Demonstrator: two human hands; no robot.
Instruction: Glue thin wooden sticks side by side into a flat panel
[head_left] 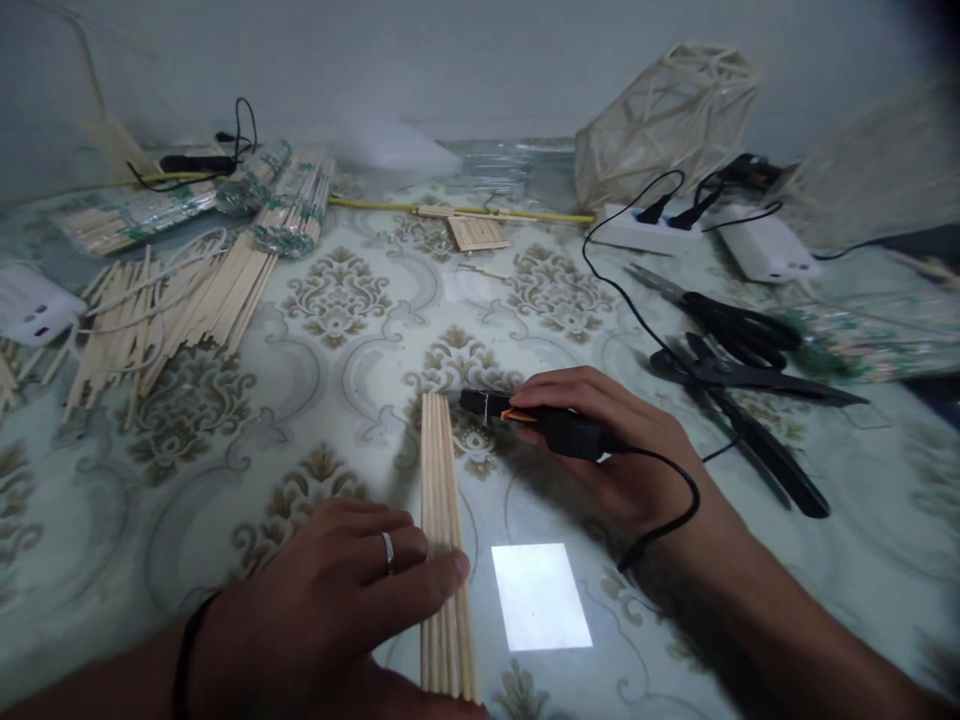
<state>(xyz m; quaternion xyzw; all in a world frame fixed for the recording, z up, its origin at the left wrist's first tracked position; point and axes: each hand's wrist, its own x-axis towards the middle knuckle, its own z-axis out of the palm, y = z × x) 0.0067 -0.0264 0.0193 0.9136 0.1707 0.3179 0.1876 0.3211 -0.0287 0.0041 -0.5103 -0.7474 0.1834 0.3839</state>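
Several pale wooden sticks (436,480) lie side by side in a narrow row, pointing away from me. My left hand (352,590) grips the row across its near half, fingers over the top and thumb near the lower end. My right hand (607,430) is closed around a small black glue gun (566,425) with an orange trigger and a black cord. Its nozzle points left, just beside the far ends of the sticks; whether it touches them I cannot tell.
Loose sticks (202,310) and wrapped stick bundles (296,200) lie at the left. At the right are scissors (720,320), black pliers (750,385) and a white power strip (645,230) with cords. A stick-built frame (667,130) stands behind. A small stick panel (480,233) lies at the back.
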